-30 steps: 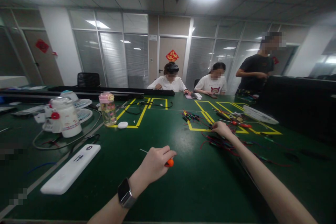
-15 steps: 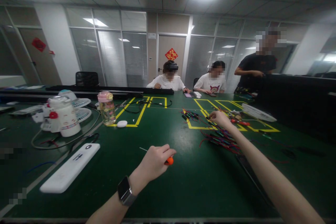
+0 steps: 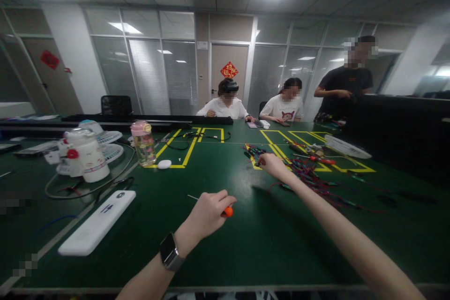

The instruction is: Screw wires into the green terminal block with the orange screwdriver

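Note:
My left hand (image 3: 214, 208) is closed around a screwdriver (image 3: 228, 212) above the near middle of the green table. Its orange handle end pokes out on the right, and its thin metal shaft sticks out on the left past my knuckles. Farther off, my right hand (image 3: 272, 166) is reached forward with its fingers pinched together. Something small and dark shows at the fingertips, too small to name. Just behind them lies a small bundle of thin wires (image 3: 253, 151) with dark and green pieces. A larger heap of red and dark wires (image 3: 309, 176) spreads under and right of my wrist.
A red-handled tool (image 3: 326, 161) and a clear plastic tray (image 3: 346, 146) lie beyond the heap. At left stand a white jug (image 3: 89, 159), a pink-lidded bottle (image 3: 143, 145) and a long white device (image 3: 98, 222). Yellow tape (image 3: 190, 152) marks the table; several people are across it.
My right hand has moved left, from over the large wire heap to just in front of the small bundle. The left hand keeps its hold on the screwdriver, nearly still.

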Demonstrator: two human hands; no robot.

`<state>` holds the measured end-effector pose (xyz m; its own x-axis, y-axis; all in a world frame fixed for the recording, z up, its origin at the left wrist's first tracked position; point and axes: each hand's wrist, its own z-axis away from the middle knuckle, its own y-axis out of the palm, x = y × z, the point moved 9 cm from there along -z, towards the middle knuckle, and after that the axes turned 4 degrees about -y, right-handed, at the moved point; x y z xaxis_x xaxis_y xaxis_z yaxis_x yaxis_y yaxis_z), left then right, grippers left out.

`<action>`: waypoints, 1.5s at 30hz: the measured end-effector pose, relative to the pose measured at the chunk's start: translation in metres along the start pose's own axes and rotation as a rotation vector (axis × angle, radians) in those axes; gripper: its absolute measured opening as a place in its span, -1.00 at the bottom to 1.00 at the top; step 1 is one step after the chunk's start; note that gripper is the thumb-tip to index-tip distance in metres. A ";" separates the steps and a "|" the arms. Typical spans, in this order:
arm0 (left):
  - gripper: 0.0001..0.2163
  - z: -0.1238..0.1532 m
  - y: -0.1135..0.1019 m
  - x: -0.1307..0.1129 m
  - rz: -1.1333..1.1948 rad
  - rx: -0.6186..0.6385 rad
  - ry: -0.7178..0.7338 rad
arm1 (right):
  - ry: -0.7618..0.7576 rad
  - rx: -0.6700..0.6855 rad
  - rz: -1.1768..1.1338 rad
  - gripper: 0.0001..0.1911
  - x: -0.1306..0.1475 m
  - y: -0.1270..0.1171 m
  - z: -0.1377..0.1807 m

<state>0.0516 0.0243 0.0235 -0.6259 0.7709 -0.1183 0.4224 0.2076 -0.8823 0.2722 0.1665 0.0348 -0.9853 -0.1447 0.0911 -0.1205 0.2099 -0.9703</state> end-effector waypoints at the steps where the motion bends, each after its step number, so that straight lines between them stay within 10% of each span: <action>1: -0.69 0.000 -0.001 0.000 -0.003 0.003 -0.001 | -0.018 0.007 0.001 -0.80 0.009 0.004 0.002; 24: -0.70 0.000 -0.005 -0.001 0.000 -0.071 0.045 | -0.448 0.100 -0.186 -0.89 0.168 0.051 0.080; 45: -0.83 -0.001 -0.026 0.007 0.150 -0.144 -0.079 | -0.426 0.083 -0.413 -0.92 0.177 0.038 0.116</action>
<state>0.0370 0.0249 0.0460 -0.5964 0.7509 -0.2835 0.6002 0.1827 -0.7787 0.1071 0.0364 -0.0121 -0.7215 -0.5766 0.3833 -0.4564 -0.0202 -0.8895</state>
